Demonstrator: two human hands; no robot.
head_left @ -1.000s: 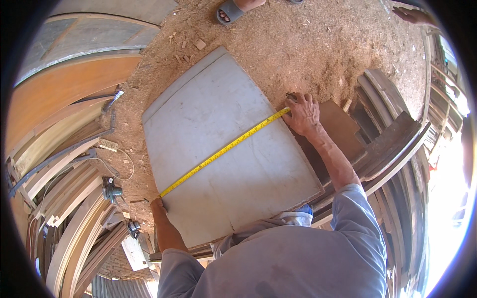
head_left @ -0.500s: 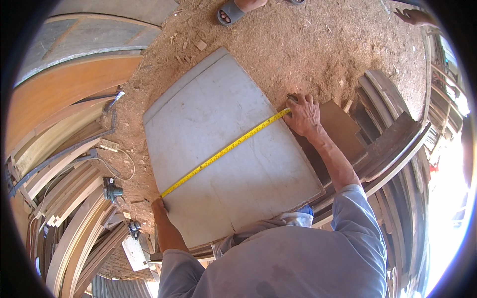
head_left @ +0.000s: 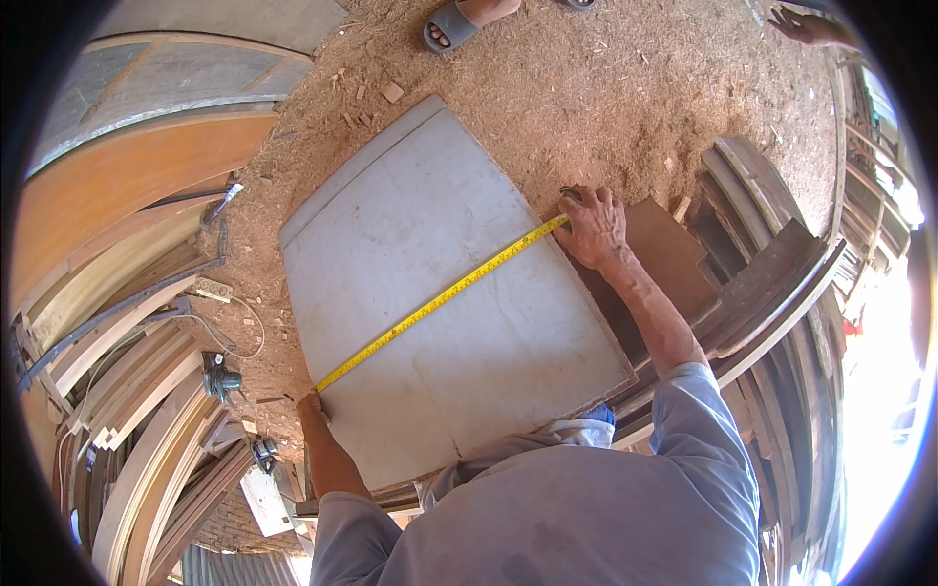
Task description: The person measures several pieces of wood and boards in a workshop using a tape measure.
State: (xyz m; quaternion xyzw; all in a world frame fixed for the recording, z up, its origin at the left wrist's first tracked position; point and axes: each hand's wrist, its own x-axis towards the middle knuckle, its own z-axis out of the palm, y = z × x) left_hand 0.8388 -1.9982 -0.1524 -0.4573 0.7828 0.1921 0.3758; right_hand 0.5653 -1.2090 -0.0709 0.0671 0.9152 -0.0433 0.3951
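Observation:
A pale grey board [head_left: 430, 234] lies in front of me. Across it, slanting from its left edge up to its right edge, runs a yellow tape measure [head_left: 440, 300], drawn out straight. My left hand [head_left: 313, 408] is closed on the tape's end at the board's left edge, its fingertips partly hidden. At the right edge my right hand [head_left: 592, 230] is closed around the tape's case, and only a dark bit of the case shows past the fingers. A thin line crosses the board near its far left edge.
Stacked planks [head_left: 137, 381] fill the left, with a power tool [head_left: 221, 377] and a power strip [head_left: 214, 289] beside them. More dark boards [head_left: 772, 283] lie to the right. Another person's sandalled foot [head_left: 451, 26] and a hand [head_left: 811, 26] appear at the far side, over sawdust-covered ground [head_left: 635, 98].
Both hands and the tape stay almost where they were on the board. The view has shifted very slightly. The other person's hand at the far right has moved a little.

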